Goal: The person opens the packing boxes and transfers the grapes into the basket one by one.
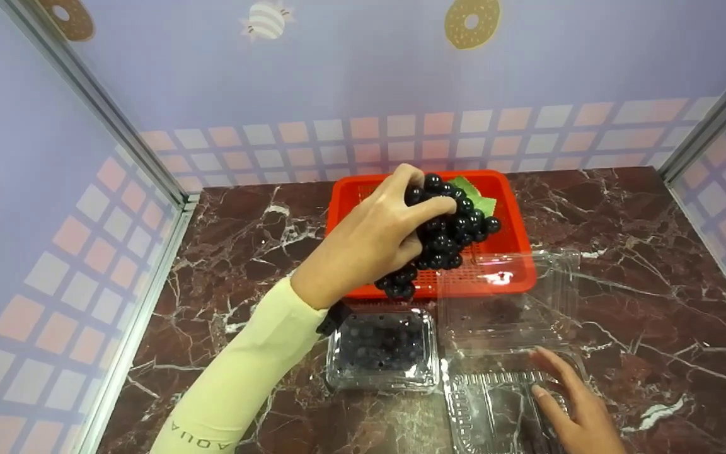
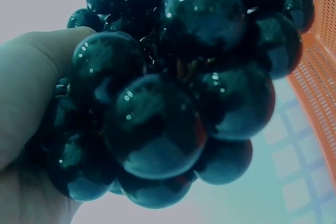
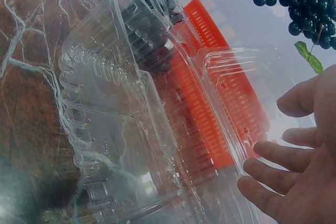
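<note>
A bunch of shiny black grapes (image 1: 445, 243) with a green leaf (image 1: 478, 200) hangs from my left hand (image 1: 369, 236), which grips it over the red basket (image 1: 522, 233). Round, glossy grapes (image 2: 155, 127) fill the left wrist view, with the thumb along one side. From the right wrist, the bunch (image 3: 304, 3) shows raised above the basket. My right hand (image 1: 580, 403) has its fingers spread and relaxed over an open clear plastic clamshell box (image 1: 486, 410). The box's raised lid (image 1: 508, 315) overlaps the basket's front corner in the head view.
Left of the open box stands a closed clear box (image 1: 383, 350) with dark round fruit inside. Everything rests on a dark red marbled table (image 1: 243, 239). A patterned wall (image 1: 363, 82) stands behind the basket, and side panels (image 1: 54, 252) border the table.
</note>
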Tool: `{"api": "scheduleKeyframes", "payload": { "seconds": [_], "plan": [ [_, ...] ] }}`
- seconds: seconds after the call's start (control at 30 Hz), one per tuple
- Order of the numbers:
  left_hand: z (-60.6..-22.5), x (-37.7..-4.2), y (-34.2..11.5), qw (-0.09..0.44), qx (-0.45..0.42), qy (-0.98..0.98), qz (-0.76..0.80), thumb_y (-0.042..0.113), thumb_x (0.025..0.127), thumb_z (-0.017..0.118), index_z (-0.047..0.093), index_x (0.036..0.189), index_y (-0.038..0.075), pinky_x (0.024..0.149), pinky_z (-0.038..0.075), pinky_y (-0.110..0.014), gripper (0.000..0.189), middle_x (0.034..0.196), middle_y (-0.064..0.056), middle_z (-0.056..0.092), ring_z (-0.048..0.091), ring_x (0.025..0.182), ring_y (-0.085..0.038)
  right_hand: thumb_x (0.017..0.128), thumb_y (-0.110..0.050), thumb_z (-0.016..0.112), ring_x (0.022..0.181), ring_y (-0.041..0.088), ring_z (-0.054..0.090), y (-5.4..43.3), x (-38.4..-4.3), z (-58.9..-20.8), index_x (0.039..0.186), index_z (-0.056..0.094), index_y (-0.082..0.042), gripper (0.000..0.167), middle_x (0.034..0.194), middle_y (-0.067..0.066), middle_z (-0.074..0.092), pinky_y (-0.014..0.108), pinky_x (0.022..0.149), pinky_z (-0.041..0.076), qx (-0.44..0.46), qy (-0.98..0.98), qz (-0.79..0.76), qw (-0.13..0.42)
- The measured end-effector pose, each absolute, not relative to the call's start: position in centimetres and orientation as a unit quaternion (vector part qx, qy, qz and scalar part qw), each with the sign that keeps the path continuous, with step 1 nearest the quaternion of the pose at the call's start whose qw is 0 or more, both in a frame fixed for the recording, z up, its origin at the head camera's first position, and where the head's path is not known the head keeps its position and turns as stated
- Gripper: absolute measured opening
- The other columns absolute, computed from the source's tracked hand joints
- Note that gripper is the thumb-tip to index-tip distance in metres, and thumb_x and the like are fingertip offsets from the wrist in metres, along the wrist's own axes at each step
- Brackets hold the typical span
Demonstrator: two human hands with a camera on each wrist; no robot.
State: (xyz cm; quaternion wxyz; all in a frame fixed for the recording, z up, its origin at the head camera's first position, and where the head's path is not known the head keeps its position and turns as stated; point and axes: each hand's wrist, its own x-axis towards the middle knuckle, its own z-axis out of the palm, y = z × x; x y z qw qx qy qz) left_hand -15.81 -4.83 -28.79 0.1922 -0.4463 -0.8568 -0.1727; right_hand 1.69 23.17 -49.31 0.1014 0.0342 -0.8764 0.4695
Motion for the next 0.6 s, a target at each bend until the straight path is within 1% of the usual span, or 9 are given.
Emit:
{"api": "scheduleKeyframes", "payload": {
  "seconds": [0.17, 0.2, 0.33, 0.4, 0.47, 0.6],
  "plan": [
    [-29.2, -16.4, -5.0, 0.19, -0.44, -0.859, -0.178, -0.007, 0.075, 0.054, 0.059, 0.118, 0.024, 0.075, 0.047, -0.023, 0.053, 0.112, -0.011, 0.046, 0.051, 0.096, -0.02, 0.09, 0.001, 0.061, 0.12, -0.013, 0.047, 22.9, 1.5, -49.3, 0.142, 0.046, -0.015, 0.056, 0.133, -0.009, 0.057, 0.001, 0.093, 0.039, 0.033, -0.875, 0.475, 0.092],
    [-29.3, -16.5, -5.0, 0.19, -0.439, -0.86, -0.18, -0.007, 0.075, 0.054, 0.059, 0.117, 0.024, 0.075, 0.047, -0.024, 0.053, 0.112, -0.011, 0.046, 0.05, 0.096, -0.02, 0.091, -0.001, 0.061, 0.12, -0.014, 0.047, 22.9, 1.5, -49.2, 0.142, 0.045, -0.015, 0.055, 0.134, -0.007, 0.057, 0.001, 0.093, 0.039, 0.03, -0.876, 0.474, 0.088],
    [-29.6, -16.9, -5.1, 0.189, -0.435, -0.861, -0.184, -0.008, 0.074, 0.054, 0.06, 0.117, 0.023, 0.072, 0.046, -0.024, 0.053, 0.113, -0.012, 0.046, 0.05, 0.093, -0.021, 0.093, -0.005, 0.06, 0.119, -0.018, 0.044, 22.8, 1.4, -49.2, 0.143, 0.045, -0.013, 0.053, 0.134, 0.008, 0.059, 0.0, 0.092, 0.038, 0.024, -0.883, 0.463, 0.079],
    [-29.8, -17.1, -5.1, 0.189, -0.433, -0.861, -0.186, -0.007, 0.075, 0.054, 0.059, 0.117, 0.022, 0.072, 0.046, -0.025, 0.052, 0.112, -0.012, 0.046, 0.05, 0.093, -0.022, 0.092, -0.004, 0.061, 0.119, -0.017, 0.044, 22.7, 1.3, -49.2, 0.142, 0.045, -0.012, 0.053, 0.133, 0.012, 0.059, 0.0, 0.092, 0.039, 0.025, -0.883, 0.462, 0.079],
    [-30.0, -17.3, -5.2, 0.188, -0.431, -0.863, -0.185, -0.006, 0.075, 0.055, 0.059, 0.116, 0.023, 0.074, 0.048, -0.025, 0.051, 0.112, -0.012, 0.046, 0.051, 0.093, -0.021, 0.092, -0.004, 0.061, 0.119, -0.017, 0.044, 22.6, 1.3, -49.3, 0.142, 0.046, -0.011, 0.053, 0.133, 0.012, 0.06, 0.001, 0.091, 0.039, 0.026, -0.884, 0.459, 0.081],
    [-30.5, -17.8, -5.2, 0.179, -0.421, -0.871, -0.179, -0.004, 0.077, 0.058, 0.059, 0.117, 0.025, 0.077, 0.05, -0.024, 0.049, 0.112, -0.01, 0.046, 0.052, 0.096, -0.02, 0.092, -0.005, 0.062, 0.119, -0.015, 0.046, 22.5, 1.2, -49.3, 0.142, 0.046, -0.013, 0.053, 0.133, 0.008, 0.06, 0.003, 0.092, 0.042, 0.025, -0.888, 0.453, 0.078]
  ]
}}
